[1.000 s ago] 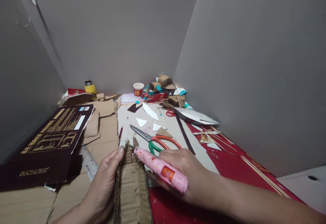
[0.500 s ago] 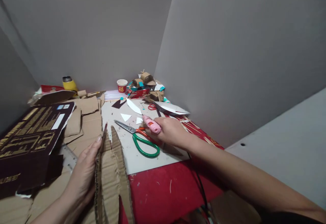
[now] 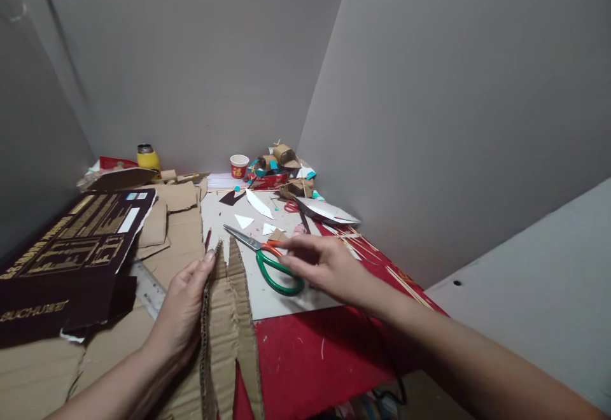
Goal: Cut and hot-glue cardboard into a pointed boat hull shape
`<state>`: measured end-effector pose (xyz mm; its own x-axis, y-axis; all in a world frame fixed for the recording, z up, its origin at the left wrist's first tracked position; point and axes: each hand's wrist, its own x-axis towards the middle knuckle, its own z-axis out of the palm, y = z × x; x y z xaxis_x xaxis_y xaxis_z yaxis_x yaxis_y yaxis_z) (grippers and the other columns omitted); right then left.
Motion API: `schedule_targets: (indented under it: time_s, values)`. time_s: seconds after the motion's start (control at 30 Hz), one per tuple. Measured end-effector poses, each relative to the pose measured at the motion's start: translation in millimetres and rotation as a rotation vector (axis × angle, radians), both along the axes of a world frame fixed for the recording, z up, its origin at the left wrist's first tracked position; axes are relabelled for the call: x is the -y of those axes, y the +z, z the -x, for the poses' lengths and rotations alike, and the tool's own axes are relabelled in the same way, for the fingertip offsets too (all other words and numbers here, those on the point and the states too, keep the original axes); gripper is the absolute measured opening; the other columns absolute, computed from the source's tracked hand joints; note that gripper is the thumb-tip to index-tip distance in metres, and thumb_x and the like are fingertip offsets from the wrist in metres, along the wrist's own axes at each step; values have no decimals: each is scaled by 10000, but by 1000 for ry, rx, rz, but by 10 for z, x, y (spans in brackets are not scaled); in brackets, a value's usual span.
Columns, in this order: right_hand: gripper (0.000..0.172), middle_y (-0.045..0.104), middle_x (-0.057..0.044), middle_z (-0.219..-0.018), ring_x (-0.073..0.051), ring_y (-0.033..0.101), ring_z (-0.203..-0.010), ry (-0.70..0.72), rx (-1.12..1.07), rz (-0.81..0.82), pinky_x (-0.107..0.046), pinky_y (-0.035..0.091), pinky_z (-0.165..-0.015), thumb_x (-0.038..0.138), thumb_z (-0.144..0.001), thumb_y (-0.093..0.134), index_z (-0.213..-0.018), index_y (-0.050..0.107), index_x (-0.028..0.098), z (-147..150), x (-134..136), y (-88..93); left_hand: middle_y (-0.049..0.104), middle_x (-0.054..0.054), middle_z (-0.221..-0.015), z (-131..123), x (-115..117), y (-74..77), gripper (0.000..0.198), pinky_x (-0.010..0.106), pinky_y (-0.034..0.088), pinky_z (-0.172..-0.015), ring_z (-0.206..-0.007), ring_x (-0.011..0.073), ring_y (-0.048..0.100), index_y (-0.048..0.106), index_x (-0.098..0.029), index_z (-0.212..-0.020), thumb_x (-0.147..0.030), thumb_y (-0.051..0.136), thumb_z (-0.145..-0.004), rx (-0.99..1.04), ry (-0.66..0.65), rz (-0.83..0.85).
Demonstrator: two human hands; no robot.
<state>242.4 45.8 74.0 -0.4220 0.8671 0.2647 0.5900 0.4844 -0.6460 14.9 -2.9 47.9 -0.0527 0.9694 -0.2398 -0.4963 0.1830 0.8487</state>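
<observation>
My left hand [image 3: 184, 308] is closed on the edge of a long folded piece of corrugated cardboard [image 3: 224, 318], which tapers to two pointed ends at the top. A dark red thin stick [image 3: 208, 239] shows just beyond the thumb. Over the handles of a pair of scissors [image 3: 279, 289], one loop green and the other orange, is my right hand [image 3: 329, 267], with thumb and fingers apart. Whether it touches the handles I cannot tell. The scissors lie with blades pointing away to the left. Behind the right fingers a pink glue gun [image 3: 300, 230] lies mostly hidden.
Left of me are a dark printed box panel [image 3: 86, 229], brown cardboard sheets and a clear ruler [image 3: 147, 289]. White paper scraps [image 3: 244, 221] lie on the pale board [image 3: 277, 308]. Farther back stand a yellow bottle [image 3: 148, 160], a paper cup [image 3: 239, 167] and small cardboard models [image 3: 284, 154]. Thin sticks [image 3: 405, 285] lie at right.
My right hand has let go of the pink glue gun, which now lies on the board, and has come over the scissors handles. My left hand keeps its hold on the cardboard. The view has shifted slightly.
</observation>
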Motion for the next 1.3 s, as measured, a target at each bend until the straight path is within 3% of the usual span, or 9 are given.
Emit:
schedule_targets:
  time_s: [0.13,0.23,0.27,0.6,0.83,0.93,1.17,1.3]
  values:
    - [220,618,-6,-687,-128,555,-608,115,-167,228,-244,427,-555,302,-818,656,-948,672,126,452,88,-82,774,53,-892,-17,16,-41,309,264,542,-696,-790,195,707,726,-161,-1018,-387,699,-809,3,-82,-49]
    - [26,533,37,-614,-98,490,-562,135,-134,216,-213,379,-523,139,-786,627,-770,606,140,619,71,-117,769,60,-900,-25,13,-85,333,270,536,-704,-784,191,701,717,-155,-1033,-414,673,-829,-6,-108,-63]
    - [80,506,47,-600,-92,470,-553,140,-121,204,-205,363,-514,102,-779,608,-727,570,151,641,70,-122,768,59,-900,-26,10,-101,334,267,533,-701,-781,187,698,717,-154,-1025,-419,673,-827,-13,-103,-66]
    - [238,454,37,-648,-102,394,-578,255,13,-98,-220,315,-551,82,-813,545,-686,385,205,608,127,-195,755,44,-801,-18,1,-176,355,260,513,-679,-705,170,669,734,-153,-923,-466,728,-756,-89,-57,-53]
    - [164,454,59,-608,-90,416,-545,239,-34,48,-198,329,-531,73,-814,545,-724,468,187,616,82,-137,755,45,-812,-17,1,-127,356,258,518,-661,-728,186,672,742,-156,-916,-462,748,-733,-124,-13,-37]
    - [108,468,62,-615,-93,431,-542,248,-71,46,-201,341,-536,71,-808,540,-821,516,176,630,72,-142,755,48,-829,-22,8,-97,362,258,521,-661,-730,188,673,744,-153,-922,-459,753,-728,-138,-4,-26]
    - [140,458,45,-615,-106,406,-550,267,-57,10,-223,331,-535,89,-817,495,-718,477,186,670,52,-181,750,29,-836,-20,6,-115,334,251,522,-675,-746,178,670,731,-162,-936,-440,741,-750,-130,8,-37]
    - [137,526,23,-683,-109,444,-594,321,-101,59,-216,362,-565,65,-824,454,-795,542,166,691,46,-167,746,18,-821,-10,12,-129,318,242,518,-678,-740,167,666,732,-169,-917,-443,738,-754,-149,8,-42]
